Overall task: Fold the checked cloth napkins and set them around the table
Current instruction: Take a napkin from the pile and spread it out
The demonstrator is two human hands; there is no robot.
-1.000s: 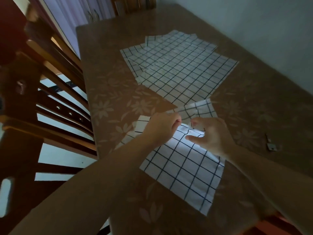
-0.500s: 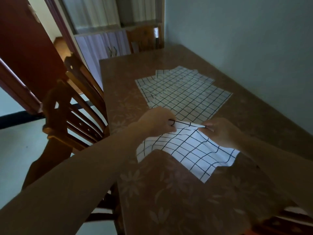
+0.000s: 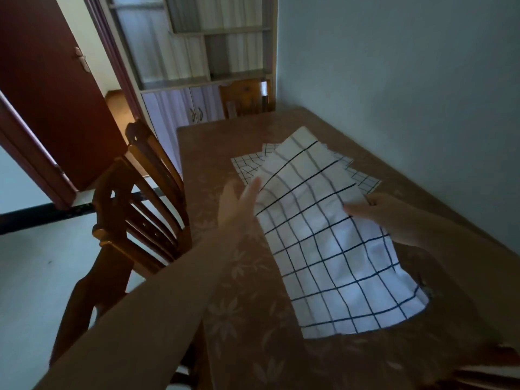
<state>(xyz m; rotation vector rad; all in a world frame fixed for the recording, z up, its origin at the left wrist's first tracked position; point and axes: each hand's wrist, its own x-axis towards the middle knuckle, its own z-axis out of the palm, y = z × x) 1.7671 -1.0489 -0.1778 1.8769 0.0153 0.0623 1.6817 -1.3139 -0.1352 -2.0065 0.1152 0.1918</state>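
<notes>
A white checked napkin [image 3: 332, 249] with dark grid lines is lifted off the brown flower-patterned table [image 3: 242, 313] and hangs spread between my hands. My left hand [image 3: 239, 201] holds its left edge with the fingers stretched along the cloth. My right hand [image 3: 385, 212] grips the right edge. The napkin's lower end droops toward the table near me. Behind it, more checked napkins [image 3: 247, 167] lie flat on the table, mostly hidden; a corner [image 3: 365, 181] shows at the right.
A wooden chair [image 3: 135, 209] stands against the table's left side, and another chair [image 3: 244, 99] at the far end. A cabinet [image 3: 180, 108] and a dark red door [image 3: 50, 94] lie beyond. A wall [image 3: 408, 94] runs along the table's right side.
Both hands have raised the napkin from the table and spread it wider in the air. The view has tilted up, showing more of the room.
</notes>
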